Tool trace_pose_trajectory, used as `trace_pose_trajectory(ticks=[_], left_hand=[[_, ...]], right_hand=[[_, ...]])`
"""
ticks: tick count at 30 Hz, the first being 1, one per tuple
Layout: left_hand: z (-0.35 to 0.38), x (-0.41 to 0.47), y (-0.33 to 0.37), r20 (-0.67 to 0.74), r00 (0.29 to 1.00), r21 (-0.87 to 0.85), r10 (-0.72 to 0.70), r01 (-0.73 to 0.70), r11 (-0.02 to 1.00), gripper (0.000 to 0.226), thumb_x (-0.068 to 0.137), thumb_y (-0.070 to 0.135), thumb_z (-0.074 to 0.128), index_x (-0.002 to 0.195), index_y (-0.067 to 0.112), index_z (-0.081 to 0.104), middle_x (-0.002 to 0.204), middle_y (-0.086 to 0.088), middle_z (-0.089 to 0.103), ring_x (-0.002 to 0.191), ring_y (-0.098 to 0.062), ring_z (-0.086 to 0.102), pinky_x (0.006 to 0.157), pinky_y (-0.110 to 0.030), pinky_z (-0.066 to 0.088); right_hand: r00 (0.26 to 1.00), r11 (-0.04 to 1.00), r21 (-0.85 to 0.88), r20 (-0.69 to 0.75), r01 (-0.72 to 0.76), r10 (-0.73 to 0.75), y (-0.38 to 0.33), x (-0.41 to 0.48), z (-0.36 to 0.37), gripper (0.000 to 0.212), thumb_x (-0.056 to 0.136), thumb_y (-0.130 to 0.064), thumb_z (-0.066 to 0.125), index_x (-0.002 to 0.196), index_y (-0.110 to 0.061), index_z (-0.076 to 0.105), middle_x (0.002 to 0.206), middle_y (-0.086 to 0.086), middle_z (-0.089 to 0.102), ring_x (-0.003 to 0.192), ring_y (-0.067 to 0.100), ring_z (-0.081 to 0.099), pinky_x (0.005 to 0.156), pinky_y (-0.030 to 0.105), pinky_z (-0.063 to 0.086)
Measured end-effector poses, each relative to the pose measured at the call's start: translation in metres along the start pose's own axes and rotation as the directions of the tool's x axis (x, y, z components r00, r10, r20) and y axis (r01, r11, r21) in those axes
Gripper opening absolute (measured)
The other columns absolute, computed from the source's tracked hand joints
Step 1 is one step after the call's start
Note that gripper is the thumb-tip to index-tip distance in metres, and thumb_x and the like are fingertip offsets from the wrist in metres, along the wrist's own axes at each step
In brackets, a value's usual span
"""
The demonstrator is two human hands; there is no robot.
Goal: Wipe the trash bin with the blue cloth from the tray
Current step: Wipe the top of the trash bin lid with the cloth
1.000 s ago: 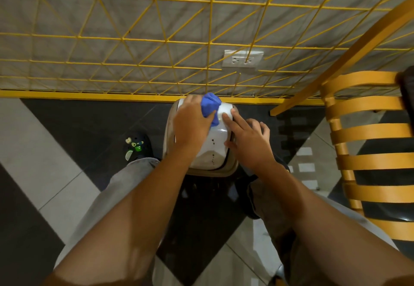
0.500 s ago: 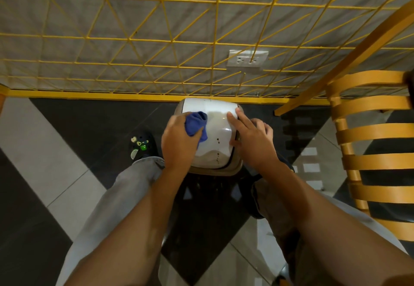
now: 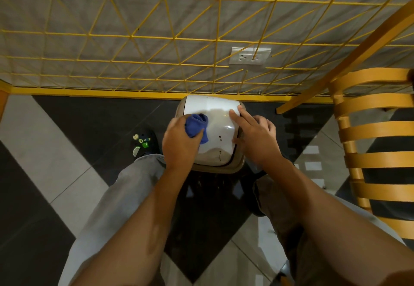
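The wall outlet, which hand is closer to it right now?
Right. The right hand rests on the bin lid's right edge, almost below the outlet. The left hand, gripping the cloth, sits further left and lower.

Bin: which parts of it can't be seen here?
Head view only:
- Bin sides and base: hidden beneath its own lid, seen from above.
- Lid's left edge: under the left hand and cloth.
- Right rim: under the right hand.
- Dark specks: too small to identify.
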State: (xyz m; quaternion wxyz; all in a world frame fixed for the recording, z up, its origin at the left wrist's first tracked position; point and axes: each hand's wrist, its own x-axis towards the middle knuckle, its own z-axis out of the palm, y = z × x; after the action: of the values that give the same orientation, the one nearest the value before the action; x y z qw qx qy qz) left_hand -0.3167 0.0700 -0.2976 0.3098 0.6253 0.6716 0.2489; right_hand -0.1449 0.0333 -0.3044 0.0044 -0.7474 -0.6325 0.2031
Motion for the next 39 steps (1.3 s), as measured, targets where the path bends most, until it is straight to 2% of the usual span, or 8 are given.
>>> trace_pose_trajectory(ticks=[5,13,18,22,27,33,37,39], left_hand=[[-0.013,0.011,-0.007,-0.07,0.988,0.011,-0.135,0.136,0.991,0.032,0.084,0.021,0.065,0.111,0.005,0.059,0.113,-0.013,0.06,0.095,-0.019,0.055,0.078,-0.021,0.034],[0.0,-0.019,-0.009,0.1,0.995,0.065,0.024,-0.031,0.997,0.037,0.075,0.012,0.072,0.109,0.002,0.061,0.11,-0.015,0.062,0.1,-0.028,0.059,0.086,-0.033,0.045],[-0.013,-0.008,-0.026,0.062,0.996,0.013,0.06,-0.061,0.998,0.041,0.078,0.031,0.059,0.093,-0.007,0.066,0.093,-0.022,0.065,0.085,-0.031,0.063,0.081,-0.041,0.053],[-0.009,-0.024,-0.009,0.061,0.998,0.068,0.02,-0.024,0.997,0.024,0.075,0.008,0.069,0.098,0.001,0.064,0.097,-0.015,0.064,0.088,-0.024,0.06,0.082,-0.034,0.047],[-0.011,-0.035,-0.018,0.241,0.971,0.23,0.002,-0.059,0.971,0.035,0.079,0.015,0.068,0.113,0.013,0.06,0.113,-0.009,0.06,0.102,-0.026,0.057,0.085,-0.035,0.046],[-0.018,-0.04,-0.008,0.238,0.952,-0.137,-0.192,0.229,0.964,0.054,0.076,0.033,0.069,0.115,-0.002,0.056,0.116,-0.017,0.06,0.105,-0.027,0.056,0.08,-0.02,0.043],[-0.022,-0.032,0.011,0.214,0.949,-0.291,-0.23,0.287,0.913,0.045,0.079,0.022,0.071,0.12,0.011,0.056,0.117,-0.006,0.061,0.103,-0.019,0.057,0.091,-0.034,0.048],[-0.021,-0.029,0.019,0.217,0.939,-0.348,-0.265,0.328,0.878,0.042,0.081,0.02,0.07,0.12,0.013,0.056,0.119,-0.006,0.06,0.107,-0.024,0.058,0.094,-0.041,0.049]], right_hand=[[1.0,1.0,0.019,0.002,0.001,-0.001,0.0,-0.001,-0.001,0.069,0.089,-0.023,0.058,0.145,-0.035,0.02,0.157,-0.009,0.013,0.136,0.026,0.025,0.115,0.047,0.014],[1.0,1.0,-0.005,0.0,0.011,-0.011,-0.001,0.0,-0.001,0.071,0.088,-0.025,0.059,0.146,-0.035,0.019,0.158,-0.008,0.013,0.137,0.027,0.025,0.114,0.047,0.013],[1.0,1.0,0.015,-0.005,0.016,-0.016,0.0,0.0,0.001,0.07,0.088,-0.024,0.059,0.145,-0.035,0.02,0.157,-0.008,0.014,0.137,0.027,0.024,0.114,0.047,0.012],[1.0,1.0,0.015,-0.003,0.01,-0.009,-0.001,0.0,0.002,0.069,0.089,-0.024,0.058,0.146,-0.034,0.019,0.158,-0.008,0.013,0.137,0.027,0.023,0.115,0.047,0.012],[1.0,1.0,-0.007,-0.009,0.008,-0.008,-0.003,-0.001,-0.001,0.068,0.089,-0.026,0.057,0.145,-0.033,0.02,0.157,-0.007,0.014,0.138,0.028,0.023,0.115,0.049,0.012],[0.998,1.0,-0.024,0.056,0.002,0.0,-0.005,-0.002,-0.005,0.07,0.09,-0.033,0.055,0.147,-0.034,0.014,0.158,-0.007,0.007,0.143,0.033,0.009,0.116,0.051,0.002],[0.999,0.96,0.279,0.023,-0.032,0.027,-0.013,-0.004,-0.014,0.065,0.09,-0.038,0.056,0.146,-0.032,0.023,0.159,-0.003,0.01,0.145,0.028,0.003,0.118,0.049,0.004],[0.993,0.882,0.471,-0.102,-0.006,0.062,-0.024,-0.014,-0.022,0.054,0.091,-0.033,0.055,0.141,-0.025,0.036,0.153,0.002,0.029,0.143,0.024,0.019,0.116,0.041,0.019]])
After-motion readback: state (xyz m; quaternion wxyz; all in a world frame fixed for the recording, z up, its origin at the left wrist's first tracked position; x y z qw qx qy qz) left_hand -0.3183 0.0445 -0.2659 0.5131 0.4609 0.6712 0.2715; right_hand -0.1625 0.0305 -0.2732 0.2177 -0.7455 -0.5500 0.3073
